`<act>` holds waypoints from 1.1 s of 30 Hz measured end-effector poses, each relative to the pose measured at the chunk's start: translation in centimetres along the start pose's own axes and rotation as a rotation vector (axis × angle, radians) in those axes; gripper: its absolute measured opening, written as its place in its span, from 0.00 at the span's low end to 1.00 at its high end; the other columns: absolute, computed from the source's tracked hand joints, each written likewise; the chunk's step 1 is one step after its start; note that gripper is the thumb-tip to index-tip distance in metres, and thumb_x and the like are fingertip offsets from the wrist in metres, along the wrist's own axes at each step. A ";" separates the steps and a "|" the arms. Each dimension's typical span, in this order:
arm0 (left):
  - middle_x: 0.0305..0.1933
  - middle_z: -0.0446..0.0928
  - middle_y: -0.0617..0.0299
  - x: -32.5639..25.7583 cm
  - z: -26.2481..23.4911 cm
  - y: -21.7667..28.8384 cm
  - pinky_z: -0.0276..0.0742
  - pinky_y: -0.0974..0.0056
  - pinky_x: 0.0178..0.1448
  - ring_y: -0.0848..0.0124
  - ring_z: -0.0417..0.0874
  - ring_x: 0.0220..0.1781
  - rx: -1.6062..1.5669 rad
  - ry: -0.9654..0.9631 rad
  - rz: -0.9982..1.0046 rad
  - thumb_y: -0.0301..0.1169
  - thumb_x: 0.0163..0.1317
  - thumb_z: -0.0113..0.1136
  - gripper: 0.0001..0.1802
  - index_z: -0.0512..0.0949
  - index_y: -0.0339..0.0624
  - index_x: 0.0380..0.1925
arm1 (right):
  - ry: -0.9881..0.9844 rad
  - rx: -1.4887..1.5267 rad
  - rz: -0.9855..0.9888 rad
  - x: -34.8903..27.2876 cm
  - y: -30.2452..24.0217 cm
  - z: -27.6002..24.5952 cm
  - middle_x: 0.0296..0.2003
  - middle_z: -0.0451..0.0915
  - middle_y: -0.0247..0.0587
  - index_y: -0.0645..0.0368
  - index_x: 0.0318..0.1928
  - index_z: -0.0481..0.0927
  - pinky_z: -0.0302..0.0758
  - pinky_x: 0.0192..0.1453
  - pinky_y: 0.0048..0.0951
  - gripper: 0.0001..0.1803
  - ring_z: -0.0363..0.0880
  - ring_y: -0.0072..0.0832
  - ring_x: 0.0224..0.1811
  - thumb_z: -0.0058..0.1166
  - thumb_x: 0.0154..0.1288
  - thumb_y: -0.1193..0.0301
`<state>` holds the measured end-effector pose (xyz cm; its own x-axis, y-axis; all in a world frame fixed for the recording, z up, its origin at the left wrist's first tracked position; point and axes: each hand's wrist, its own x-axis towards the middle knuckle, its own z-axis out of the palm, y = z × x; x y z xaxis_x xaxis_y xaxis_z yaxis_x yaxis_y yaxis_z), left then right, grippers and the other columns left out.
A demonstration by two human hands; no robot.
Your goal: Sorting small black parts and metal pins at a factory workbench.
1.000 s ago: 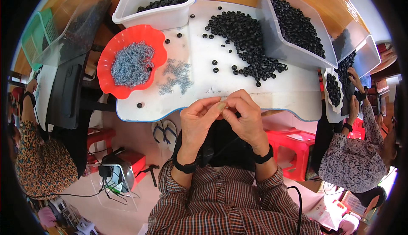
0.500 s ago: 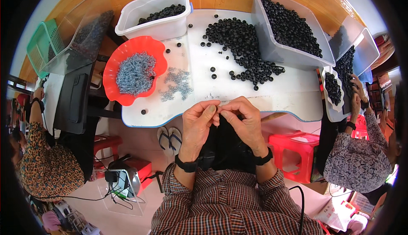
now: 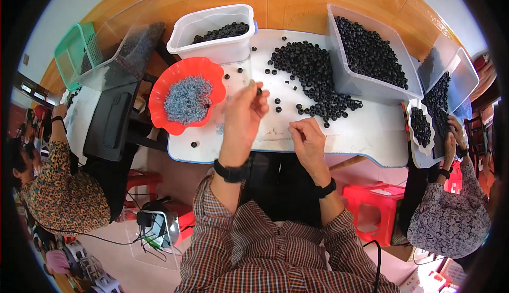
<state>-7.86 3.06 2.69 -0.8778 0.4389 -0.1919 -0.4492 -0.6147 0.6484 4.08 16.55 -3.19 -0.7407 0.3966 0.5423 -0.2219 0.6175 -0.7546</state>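
Note:
My left hand [image 3: 245, 115] is raised over the white table, to the right of a red scalloped bowl [image 3: 159, 112]. Its fingers are curled, with a small round black piece [image 3: 259, 91] between them. Small grey-blue, translucent bits [image 3: 186, 101] fill the bowl. My right hand [image 3: 309, 140] is pinched closed above the table's front edge; what it holds, if anything, is hidden. Beyond it lies a loose pile of round black pieces [image 3: 305, 65], some with a hole showing. My left hand and forearm hide part of the table beside the bowl.
A white tub [image 3: 212, 52] and a large translucent bin [image 3: 366, 83], both with black pieces, stand at the back. A person in a patterned top [image 3: 69, 197] sits at left, another [image 3: 448, 216] at right. Red stools [image 3: 374, 205] stand below.
My hands were together at the table's front edge and are now apart. The left has moved forward toward the bowl, and a black piece shows in its fingers. The view has shifted slightly.

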 end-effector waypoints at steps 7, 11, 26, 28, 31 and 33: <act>0.34 0.77 0.55 10.1 1.6 7.4 0.81 0.66 0.39 0.70 0.80 0.32 -0.023 -0.059 0.154 0.35 0.71 0.55 0.14 0.75 0.31 0.38 | 0.010 -0.047 -0.006 -0.2 0.2 0.7 0.31 0.76 0.40 0.62 0.34 0.80 0.74 0.29 0.29 0.07 0.77 0.32 0.26 0.61 0.54 0.83; 0.37 0.76 0.53 11.8 4.0 8.7 0.83 0.64 0.46 0.64 0.80 0.41 -0.032 0.134 0.234 0.32 0.71 0.53 0.13 0.72 0.28 0.39 | 0.009 -0.060 0.012 -0.3 0.7 0.3 0.31 0.76 0.41 0.61 0.34 0.80 0.74 0.30 0.30 0.07 0.77 0.34 0.27 0.61 0.54 0.82; 0.31 0.81 0.49 2.3 -1.2 -3.7 0.77 0.59 0.34 0.61 0.82 0.27 1.306 0.034 0.395 0.31 0.56 0.66 0.11 0.82 0.36 0.37 | 0.006 -0.081 -0.009 -0.1 0.4 0.2 0.30 0.76 0.42 0.61 0.33 0.79 0.75 0.32 0.33 0.07 0.77 0.37 0.30 0.61 0.53 0.83; 0.31 0.81 0.47 1.6 -1.2 -4.7 0.77 0.58 0.35 0.58 0.82 0.29 1.400 0.030 0.472 0.32 0.54 0.67 0.12 0.83 0.38 0.36 | 0.012 -0.085 -0.015 0.0 0.4 0.1 0.30 0.76 0.42 0.61 0.34 0.79 0.75 0.32 0.33 0.07 0.77 0.37 0.30 0.61 0.53 0.83; 0.34 0.78 0.50 0.8 -0.9 -5.7 0.76 0.55 0.37 0.55 0.81 0.34 1.558 0.093 0.495 0.36 0.53 0.69 0.13 0.82 0.38 0.34 | 0.011 -0.080 -0.010 -0.1 0.2 0.1 0.30 0.76 0.41 0.61 0.34 0.80 0.75 0.32 0.33 0.08 0.77 0.37 0.29 0.61 0.53 0.83; 0.32 0.78 0.51 0.7 -0.9 -6.3 0.76 0.56 0.35 0.56 0.81 0.31 1.630 0.119 0.573 0.36 0.53 0.69 0.14 0.82 0.38 0.34 | 0.004 -0.073 0.001 -0.1 0.3 0.2 0.30 0.76 0.41 0.61 0.34 0.80 0.75 0.32 0.32 0.08 0.77 0.37 0.29 0.61 0.53 0.83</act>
<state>-5.73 6.66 -2.22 -0.8929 0.3263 0.3103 0.4497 0.6107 0.6518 3.92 16.52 -3.52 -0.7386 0.3997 0.5428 -0.1741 0.6648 -0.7264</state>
